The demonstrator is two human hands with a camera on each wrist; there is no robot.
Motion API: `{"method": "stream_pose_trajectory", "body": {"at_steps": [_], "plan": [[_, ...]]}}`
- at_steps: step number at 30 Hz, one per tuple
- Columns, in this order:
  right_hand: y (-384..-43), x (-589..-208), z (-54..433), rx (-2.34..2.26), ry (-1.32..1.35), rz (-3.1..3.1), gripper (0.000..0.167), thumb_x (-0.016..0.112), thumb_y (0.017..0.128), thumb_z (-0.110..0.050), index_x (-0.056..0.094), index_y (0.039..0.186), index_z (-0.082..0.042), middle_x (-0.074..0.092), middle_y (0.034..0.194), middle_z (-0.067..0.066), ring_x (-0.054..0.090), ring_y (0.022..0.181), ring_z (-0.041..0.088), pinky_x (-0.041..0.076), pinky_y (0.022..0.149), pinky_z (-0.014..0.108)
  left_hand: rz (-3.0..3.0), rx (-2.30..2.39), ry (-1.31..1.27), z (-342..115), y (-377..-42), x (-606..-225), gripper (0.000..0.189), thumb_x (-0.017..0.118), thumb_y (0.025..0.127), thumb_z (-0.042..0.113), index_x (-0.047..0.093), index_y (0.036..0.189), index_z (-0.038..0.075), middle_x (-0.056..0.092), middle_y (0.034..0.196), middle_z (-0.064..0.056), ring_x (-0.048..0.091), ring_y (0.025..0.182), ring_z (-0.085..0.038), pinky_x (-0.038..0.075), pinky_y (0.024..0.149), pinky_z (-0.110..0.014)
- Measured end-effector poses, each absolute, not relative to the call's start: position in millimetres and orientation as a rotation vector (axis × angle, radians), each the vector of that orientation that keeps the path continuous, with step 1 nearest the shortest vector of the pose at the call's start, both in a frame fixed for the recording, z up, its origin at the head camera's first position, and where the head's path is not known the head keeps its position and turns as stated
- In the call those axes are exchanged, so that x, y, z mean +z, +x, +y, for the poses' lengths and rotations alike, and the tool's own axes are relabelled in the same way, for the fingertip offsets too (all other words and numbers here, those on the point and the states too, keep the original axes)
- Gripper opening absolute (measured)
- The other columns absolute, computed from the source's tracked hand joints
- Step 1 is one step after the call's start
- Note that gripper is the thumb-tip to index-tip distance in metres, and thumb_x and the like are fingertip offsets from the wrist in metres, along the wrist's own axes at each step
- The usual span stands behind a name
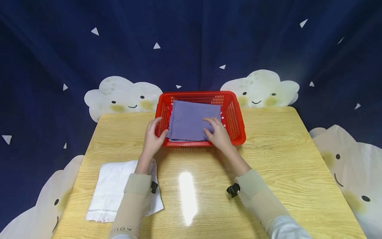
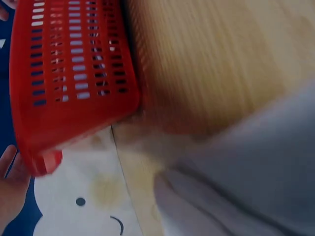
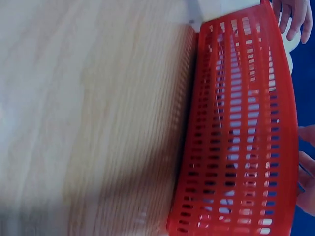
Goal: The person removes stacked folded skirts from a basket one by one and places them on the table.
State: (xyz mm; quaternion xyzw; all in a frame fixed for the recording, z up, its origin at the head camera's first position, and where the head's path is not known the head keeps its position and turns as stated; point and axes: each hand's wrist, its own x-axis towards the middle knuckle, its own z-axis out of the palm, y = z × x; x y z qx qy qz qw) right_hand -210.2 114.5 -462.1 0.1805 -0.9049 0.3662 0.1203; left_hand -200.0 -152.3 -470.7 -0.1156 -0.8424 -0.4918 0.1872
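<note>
While the folded purple cloth [image 1: 192, 121] already lies inside the red plastic basket [image 1: 234, 121], the white cloth [image 1: 108, 186] remains outside; left hand [image 1: 153, 141] and right hand [image 1: 220, 133] curve loosely, empty.

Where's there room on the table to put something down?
The table has a big bare patch right of the red basket, out to the right edge. Another lies between the sleeves, in front of the basket. It's crowded at the basket, with purple cloth, left hand and right hand, and at near left, where white cloth lies.
</note>
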Motion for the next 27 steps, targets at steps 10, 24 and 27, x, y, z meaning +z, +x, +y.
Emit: {"method": "stream_pose_trajectory", "body": {"at_steps": [10, 24, 27], "plan": [[-235.4, -469.1, 134.4, 1.062, 0.413, -2.763, 0.056, 0.067, 0.081, -0.010, 0.044, 0.132, -0.007, 0.047, 0.124, 0.019, 0.047, 0.113, 0.033, 0.041, 0.094, 0.045, -2.569, -1.316, -0.311, -130.8, -231.9, -468.8, 0.053, 0.063, 0.081, 0.007, 0.044, 0.130, 0.004, 0.045, 0.128, -0.015, 0.040, 0.121, -0.027, 0.031, 0.104, -0.040], [-269.7, -481.7, 150.3, 1.125, 0.285, -2.849, 0.068, 0.069, 0.078, -0.009, 0.035, 0.136, -0.005, 0.043, 0.120, 0.026, 0.045, 0.108, 0.036, 0.039, 0.093, 0.048, -2.702, -1.323, -0.246, -115.8, -263.6, -483.1, 0.060, 0.064, 0.079, 0.008, 0.040, 0.133, -0.003, 0.043, 0.127, -0.025, 0.043, 0.115, -0.034, 0.034, 0.099, -0.043], [-274.1, -484.9, 152.7, 1.148, 0.229, -2.885, 0.069, 0.068, 0.078, -0.010, 0.033, 0.137, -0.004, 0.043, 0.119, 0.027, 0.044, 0.107, 0.036, 0.037, 0.094, 0.048, -2.756, -1.323, -0.185, -115.4, -267.4, -486.1, 0.062, 0.063, 0.079, 0.010, 0.038, 0.135, 0.001, 0.042, 0.128, -0.024, 0.041, 0.116, -0.034, 0.033, 0.100, -0.044]]}}
